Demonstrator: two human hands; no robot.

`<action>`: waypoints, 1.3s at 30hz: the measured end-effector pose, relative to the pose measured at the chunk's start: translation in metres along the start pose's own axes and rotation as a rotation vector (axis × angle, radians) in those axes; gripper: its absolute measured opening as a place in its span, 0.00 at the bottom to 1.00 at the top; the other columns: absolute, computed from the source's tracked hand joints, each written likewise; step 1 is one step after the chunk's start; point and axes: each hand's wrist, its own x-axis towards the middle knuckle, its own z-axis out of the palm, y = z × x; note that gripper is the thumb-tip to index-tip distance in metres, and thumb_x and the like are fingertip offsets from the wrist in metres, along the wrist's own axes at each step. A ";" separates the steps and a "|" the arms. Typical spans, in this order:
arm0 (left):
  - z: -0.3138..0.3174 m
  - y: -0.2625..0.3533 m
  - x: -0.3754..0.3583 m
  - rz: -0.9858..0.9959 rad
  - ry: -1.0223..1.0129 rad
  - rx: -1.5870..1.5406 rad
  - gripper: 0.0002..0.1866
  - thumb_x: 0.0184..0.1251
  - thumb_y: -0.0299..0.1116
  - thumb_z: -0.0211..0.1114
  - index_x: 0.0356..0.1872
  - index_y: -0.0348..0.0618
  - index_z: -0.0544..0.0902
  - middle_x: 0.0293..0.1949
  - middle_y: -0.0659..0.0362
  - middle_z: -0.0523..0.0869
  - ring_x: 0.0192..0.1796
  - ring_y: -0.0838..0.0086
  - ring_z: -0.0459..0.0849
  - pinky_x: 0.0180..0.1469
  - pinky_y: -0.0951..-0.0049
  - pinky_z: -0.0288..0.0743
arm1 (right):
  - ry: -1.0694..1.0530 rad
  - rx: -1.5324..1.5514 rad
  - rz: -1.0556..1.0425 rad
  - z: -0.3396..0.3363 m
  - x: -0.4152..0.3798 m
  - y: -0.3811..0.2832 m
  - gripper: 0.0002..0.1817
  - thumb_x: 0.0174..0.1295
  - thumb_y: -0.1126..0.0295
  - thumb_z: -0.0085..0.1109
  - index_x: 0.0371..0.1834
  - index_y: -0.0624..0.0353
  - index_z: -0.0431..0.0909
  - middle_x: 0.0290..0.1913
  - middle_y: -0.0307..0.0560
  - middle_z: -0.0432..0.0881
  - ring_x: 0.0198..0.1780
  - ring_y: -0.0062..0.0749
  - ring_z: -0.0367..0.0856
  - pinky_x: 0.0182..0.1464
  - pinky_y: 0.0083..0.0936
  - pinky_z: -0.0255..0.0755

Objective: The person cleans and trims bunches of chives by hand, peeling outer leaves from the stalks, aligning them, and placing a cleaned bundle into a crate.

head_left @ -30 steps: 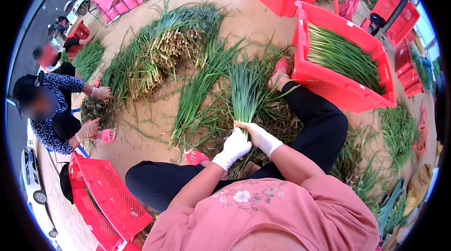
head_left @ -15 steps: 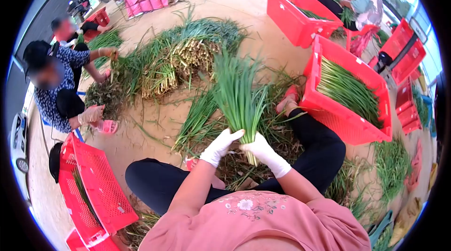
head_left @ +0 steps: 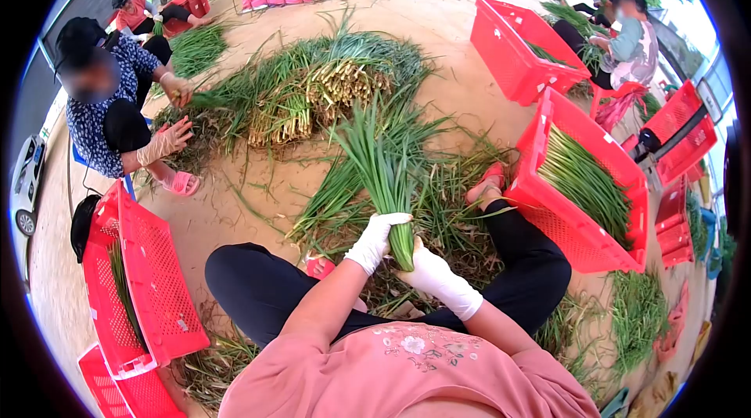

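Observation:
Between my legs I hold a bunch of garlic chives (head_left: 383, 169), its leaves fanned away from me and its stem ends toward my body. My left hand (head_left: 377, 241), in a white glove, is closed round the lower stems with the thumb across them. Also white-gloved, my right hand (head_left: 430, 271) grips near the stem ends from the other side; some of its fingers are hidden. Loose leaves and trimmings (head_left: 450, 218) lie on the ground beyond and beneath my hands.
A big heap of garlic chives (head_left: 313, 93) lies ahead. To my right stands a red crate (head_left: 575, 250) holding neatly laid chives (head_left: 587, 183); more red crates (head_left: 168, 293) stand at left. A co-worker (head_left: 109, 113) sits at front left; others work farther off.
The bunch has tilted to the left and its stem ends have come nearer my body. My right hand has shifted down toward the ends. The view has turned slightly.

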 end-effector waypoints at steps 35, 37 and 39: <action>0.021 0.032 -0.013 0.129 -0.231 0.115 0.20 0.42 0.22 0.67 0.42 0.37 0.77 0.34 0.57 0.82 0.35 0.69 0.81 0.42 0.68 0.76 | -0.147 1.030 0.114 -0.083 0.062 0.059 0.54 0.47 0.48 0.66 0.67 0.70 0.45 0.66 0.61 0.55 0.68 0.46 0.53 0.63 0.49 0.51; 0.021 0.024 -0.007 0.181 -0.250 0.273 0.22 0.40 0.24 0.72 0.42 0.38 0.78 0.36 0.59 0.83 0.36 0.71 0.81 0.40 0.72 0.76 | -0.184 1.326 -0.021 -0.056 0.067 0.048 0.39 0.50 0.56 0.66 0.61 0.64 0.59 0.56 0.49 0.69 0.57 0.33 0.65 0.55 0.43 0.60; 0.023 0.013 -0.008 0.165 -0.219 0.474 0.24 0.38 0.25 0.75 0.43 0.38 0.78 0.37 0.59 0.83 0.37 0.72 0.81 0.41 0.71 0.76 | -0.130 1.424 -0.114 -0.044 0.072 0.028 0.24 0.49 0.67 0.67 0.50 0.60 0.71 0.41 0.41 0.78 0.42 0.25 0.76 0.47 0.22 0.69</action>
